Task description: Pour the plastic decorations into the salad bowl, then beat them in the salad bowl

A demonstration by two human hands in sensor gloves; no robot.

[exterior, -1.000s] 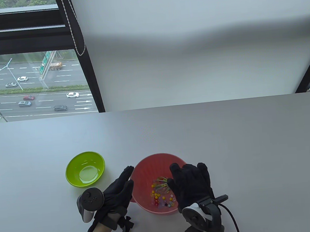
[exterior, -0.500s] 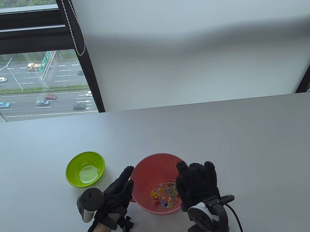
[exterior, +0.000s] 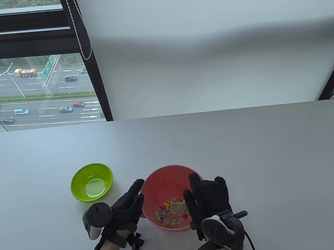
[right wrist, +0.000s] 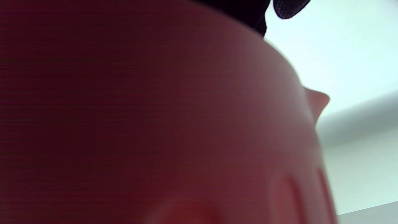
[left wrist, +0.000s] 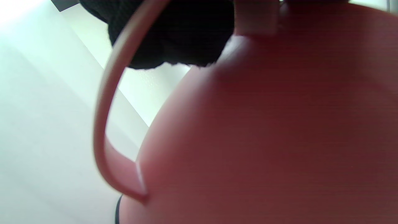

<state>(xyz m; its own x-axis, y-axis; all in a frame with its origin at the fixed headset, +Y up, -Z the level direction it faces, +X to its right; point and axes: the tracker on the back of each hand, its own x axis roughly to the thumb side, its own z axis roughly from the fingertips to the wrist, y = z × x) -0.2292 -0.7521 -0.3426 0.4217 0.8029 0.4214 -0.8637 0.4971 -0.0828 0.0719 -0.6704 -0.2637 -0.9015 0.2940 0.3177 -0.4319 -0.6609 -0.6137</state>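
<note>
Reaching in from the near edge of the desk, the left hand lies with straight fingers flat against the outer left wall of the salad bowl; a tracker is strapped to its back. Opposite it, the right hand hangs over the bowl's right rim, fingers curled around the handle of a wire whisk, whose loops dip into the bowl. Scattered across the bowl's floor, around and under the whisk wires, lie the plastic decorations, small beads of yellow, red and green. The salad bowl is pinkish red and stands on the desk between the two hands; in the left wrist view its wall fills most of the frame, blurred, with a thin curved handle loop at its side. Farther left, well apart from the hands, a green bowl sits on the desk. Beyond the desk's far edge, a window overlooks a road.
</note>
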